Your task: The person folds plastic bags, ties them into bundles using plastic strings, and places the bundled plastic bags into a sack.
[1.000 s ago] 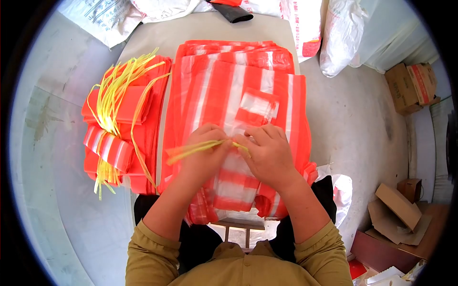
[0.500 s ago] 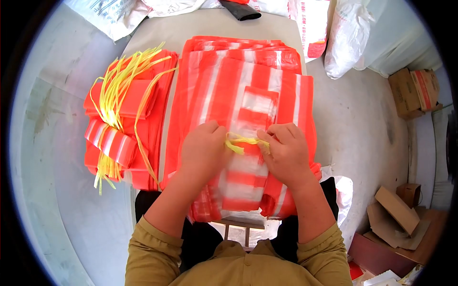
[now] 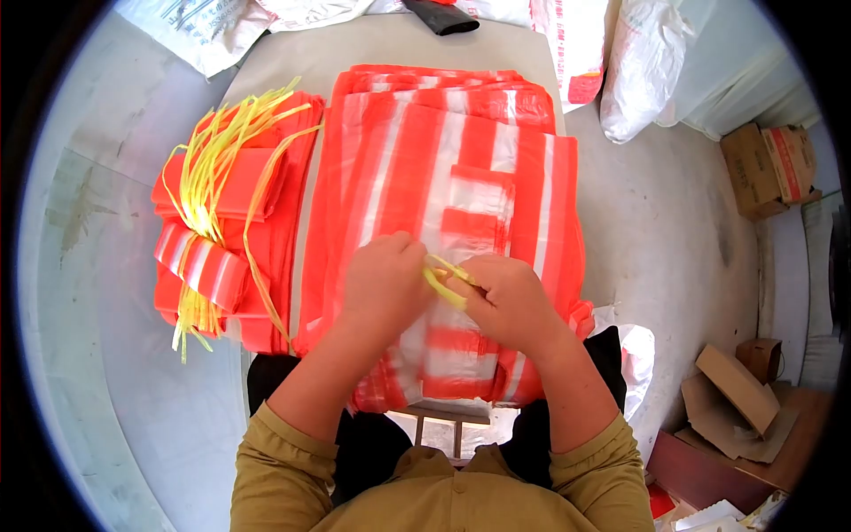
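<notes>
Both hands meet over a stack of red-and-white striped plastic bags [image 3: 399, 160]. A short yellow strip [image 3: 450, 282] forms a loop between them. My left hand [image 3: 386, 277] is closed on the strip's left end, its fingertips partly hidden. My right hand [image 3: 502, 297] pinches the strip at the other side, thumb and forefinger pressed together. Under the hands lies a narrow folded striped bundle [image 3: 479, 213], running from the middle of the stack toward its front edge; the hands cover part of it.
At the left, yellow strips [image 3: 206, 182] lie over folded red bags [image 3: 239, 182] and a small striped roll [image 3: 202, 269]. White sacks [image 3: 645, 71] and a black object [image 3: 443, 16] are at the back. Cardboard boxes [image 3: 753, 173] stand on the right, with an open carton [image 3: 740, 390] lower down.
The yellow strip's long loose end no longer extends left; the strip is now a small loop between my hands. My right hand has moved slightly down and closer to my left since half a second ago.
</notes>
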Demonstrator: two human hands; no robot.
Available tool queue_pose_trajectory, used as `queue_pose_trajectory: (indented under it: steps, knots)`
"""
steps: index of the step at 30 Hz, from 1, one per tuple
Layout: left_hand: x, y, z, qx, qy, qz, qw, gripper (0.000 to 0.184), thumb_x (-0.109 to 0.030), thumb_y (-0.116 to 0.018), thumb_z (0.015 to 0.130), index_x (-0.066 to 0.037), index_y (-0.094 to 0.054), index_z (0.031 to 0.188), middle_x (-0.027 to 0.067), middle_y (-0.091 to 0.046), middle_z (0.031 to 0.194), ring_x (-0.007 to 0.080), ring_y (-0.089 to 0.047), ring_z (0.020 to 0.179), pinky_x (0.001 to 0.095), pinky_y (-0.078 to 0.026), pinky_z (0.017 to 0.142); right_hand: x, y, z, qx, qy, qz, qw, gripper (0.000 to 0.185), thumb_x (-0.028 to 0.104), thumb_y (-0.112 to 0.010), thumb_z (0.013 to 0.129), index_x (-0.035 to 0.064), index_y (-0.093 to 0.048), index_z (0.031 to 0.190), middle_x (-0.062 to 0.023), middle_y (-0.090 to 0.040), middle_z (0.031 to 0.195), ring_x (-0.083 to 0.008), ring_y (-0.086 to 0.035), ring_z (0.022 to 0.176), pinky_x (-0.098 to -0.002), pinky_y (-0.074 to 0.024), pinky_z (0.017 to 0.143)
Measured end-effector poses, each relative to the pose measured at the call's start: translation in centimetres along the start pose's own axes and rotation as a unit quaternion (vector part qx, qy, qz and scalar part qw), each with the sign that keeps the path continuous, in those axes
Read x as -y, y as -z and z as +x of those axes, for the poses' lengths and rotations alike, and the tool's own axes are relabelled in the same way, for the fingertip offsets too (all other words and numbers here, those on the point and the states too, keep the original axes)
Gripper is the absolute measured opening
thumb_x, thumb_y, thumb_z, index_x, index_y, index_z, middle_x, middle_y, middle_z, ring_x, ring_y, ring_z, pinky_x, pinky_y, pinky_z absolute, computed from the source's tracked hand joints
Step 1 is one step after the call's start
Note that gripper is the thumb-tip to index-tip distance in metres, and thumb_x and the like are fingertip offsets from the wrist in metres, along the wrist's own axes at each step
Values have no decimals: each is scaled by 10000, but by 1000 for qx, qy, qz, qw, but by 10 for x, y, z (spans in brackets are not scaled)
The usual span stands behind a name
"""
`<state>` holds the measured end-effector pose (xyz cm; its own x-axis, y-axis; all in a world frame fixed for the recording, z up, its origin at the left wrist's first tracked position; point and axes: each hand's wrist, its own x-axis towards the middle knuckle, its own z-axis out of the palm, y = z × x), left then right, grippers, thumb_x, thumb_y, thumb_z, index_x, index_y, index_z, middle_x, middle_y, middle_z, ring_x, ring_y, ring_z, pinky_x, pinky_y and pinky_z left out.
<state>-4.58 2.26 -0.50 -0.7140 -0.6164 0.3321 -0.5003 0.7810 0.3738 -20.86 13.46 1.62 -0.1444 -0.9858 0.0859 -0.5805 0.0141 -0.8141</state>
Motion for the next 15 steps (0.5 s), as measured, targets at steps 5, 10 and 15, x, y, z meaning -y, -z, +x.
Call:
queue_pose_trajectory:
  steps: [5,10,15]
  knots:
    - [7,15,2,62,105,-247,961,130,-105,-744,868,-22,-658,817,123,-627,802,307,-634,737,410,-487,633,-1,7,3,28,-110,51,992,234,190,-684,960,-18,-681,854,-118,-614,715,-222,-571,674,-382,-457,623]
    - [0,24,3,85,5,-298,951,105,-52,-759,870,-23,-659,857,124,-630,823,273,-638,745,375,-480,642,2,4,3,26,-142,139,980,191,188,-669,960,9,-722,920,-169,-680,845,-363,-651,793,-433,-521,727]
    - [-5,18,1,82,-59,-243,965,134,-53,-791,841,-38,-671,898,101,-636,870,283,-645,803,391,-509,697,-3,-3,1,1,-31,72,997,153,156,-676,942,30,-725,1013,-142,-696,919,-345,-655,920,-434,-531,804]
